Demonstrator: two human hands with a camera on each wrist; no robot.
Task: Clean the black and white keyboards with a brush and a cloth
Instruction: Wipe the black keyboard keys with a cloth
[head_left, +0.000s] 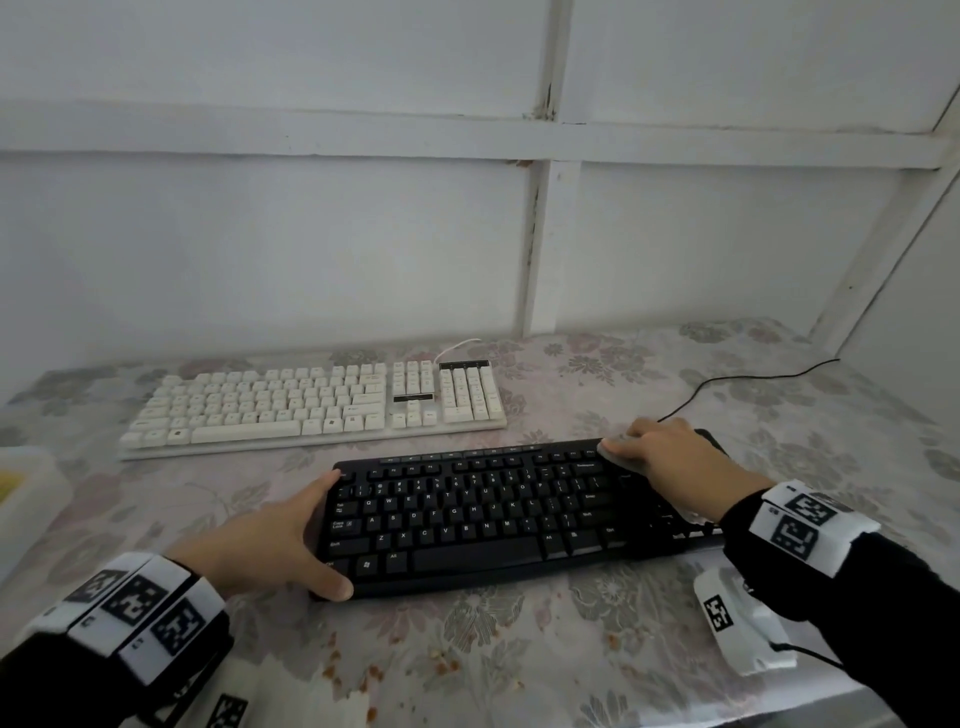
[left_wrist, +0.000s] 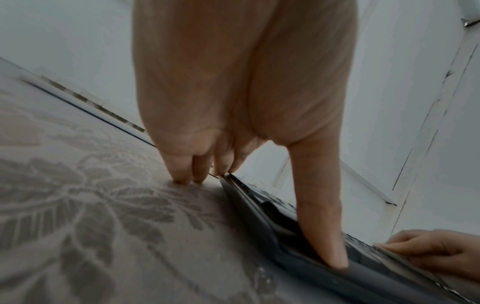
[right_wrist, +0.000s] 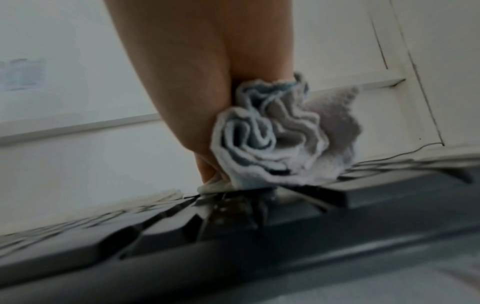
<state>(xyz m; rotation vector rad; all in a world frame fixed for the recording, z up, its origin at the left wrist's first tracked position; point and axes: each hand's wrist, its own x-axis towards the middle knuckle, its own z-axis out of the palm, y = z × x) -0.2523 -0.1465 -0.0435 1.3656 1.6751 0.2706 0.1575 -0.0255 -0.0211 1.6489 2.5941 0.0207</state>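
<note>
The black keyboard (head_left: 467, 514) lies near me on the floral tablecloth (head_left: 467, 649). Behind it, to the left, lies the white keyboard (head_left: 311, 405). My left hand (head_left: 291, 535) braces the black keyboard's left end, fingers straight along that edge. Its thumb (left_wrist: 319, 205) rests on the front corner of the black keyboard (left_wrist: 259, 216). My right hand (head_left: 670, 462) grips a bunched grey cloth (head_left: 615, 452) and presses it on the keyboard's upper right keys. In the right wrist view the cloth (right_wrist: 283, 139) sits crumpled against the keys (right_wrist: 233, 236). No brush is in view.
A translucent plastic box (head_left: 26, 493) stands at the left table edge. A black cable (head_left: 727, 384) runs from the black keyboard toward the back right. White walls close in behind and on the right. A white marker-tagged device (head_left: 743, 623) hangs below my right wrist.
</note>
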